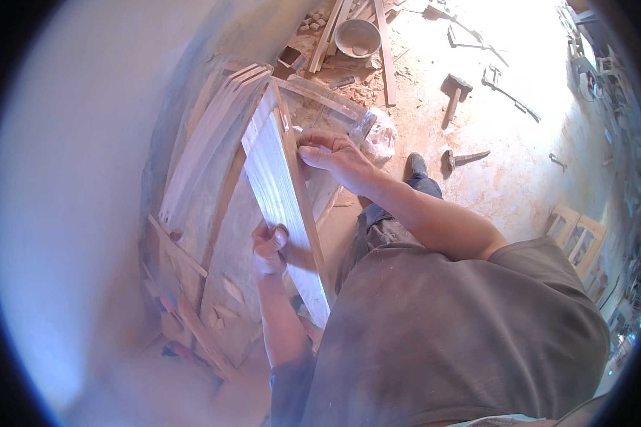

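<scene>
Head view: left hand (269,248) grips the near left edge of the plank (281,203), which stands on edge against the workbench (192,235); right hand (331,155) presses open fingers on its far right edge.

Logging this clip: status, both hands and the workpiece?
Left hand gripping the pale wooden board at its edge. Right hand pressed on the board's upper edge. Curved wooden slats stacked alongside, clear of both hands.
</scene>
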Demonstrator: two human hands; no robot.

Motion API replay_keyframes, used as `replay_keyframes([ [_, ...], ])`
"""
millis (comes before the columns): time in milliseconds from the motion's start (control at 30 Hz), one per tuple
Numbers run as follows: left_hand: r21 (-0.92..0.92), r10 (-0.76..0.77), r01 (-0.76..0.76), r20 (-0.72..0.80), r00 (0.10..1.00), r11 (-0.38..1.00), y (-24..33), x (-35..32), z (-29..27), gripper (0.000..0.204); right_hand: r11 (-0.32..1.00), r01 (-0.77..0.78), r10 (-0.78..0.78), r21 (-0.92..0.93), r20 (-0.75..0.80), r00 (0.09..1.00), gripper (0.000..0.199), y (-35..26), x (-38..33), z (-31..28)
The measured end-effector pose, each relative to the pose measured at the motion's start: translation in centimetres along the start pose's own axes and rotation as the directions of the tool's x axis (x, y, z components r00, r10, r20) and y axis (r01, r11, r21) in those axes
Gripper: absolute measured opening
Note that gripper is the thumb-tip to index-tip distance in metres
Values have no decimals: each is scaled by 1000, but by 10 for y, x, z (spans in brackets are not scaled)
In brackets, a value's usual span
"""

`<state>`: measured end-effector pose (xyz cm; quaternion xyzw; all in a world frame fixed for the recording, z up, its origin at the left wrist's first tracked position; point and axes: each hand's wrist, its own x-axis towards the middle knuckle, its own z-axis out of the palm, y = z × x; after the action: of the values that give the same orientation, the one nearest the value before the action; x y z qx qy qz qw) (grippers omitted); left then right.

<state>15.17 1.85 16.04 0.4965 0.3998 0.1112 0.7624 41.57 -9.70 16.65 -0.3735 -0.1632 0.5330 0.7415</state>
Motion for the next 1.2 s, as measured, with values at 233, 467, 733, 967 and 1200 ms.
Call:
replay_keyframes([
  [233,-172,-4,1,-18,1000,985,-21,-17,-10,70,934,103,-129,-341,-54,990,46,-19,-15,46],
  [467,-292,-76,101,96,992,951,-73,-21,-38,83,969,68,-16,-239,215,977,80,20,-8,55],
  [733,-531,63,171,394,917,830,-82,-26,26,81,907,-101,109,-409,-4,994,97,23,-27,59],
  [967,-399,51,-3,109,993,917,-69,-56,66,96,767,-225,103,-601,-231,967,104,9,-37,58],
  [1200,-166,22,-8,83,996,986,-81,-82,75,99,752,-245,97,-612,-264,960,106,10,-45,45],
])
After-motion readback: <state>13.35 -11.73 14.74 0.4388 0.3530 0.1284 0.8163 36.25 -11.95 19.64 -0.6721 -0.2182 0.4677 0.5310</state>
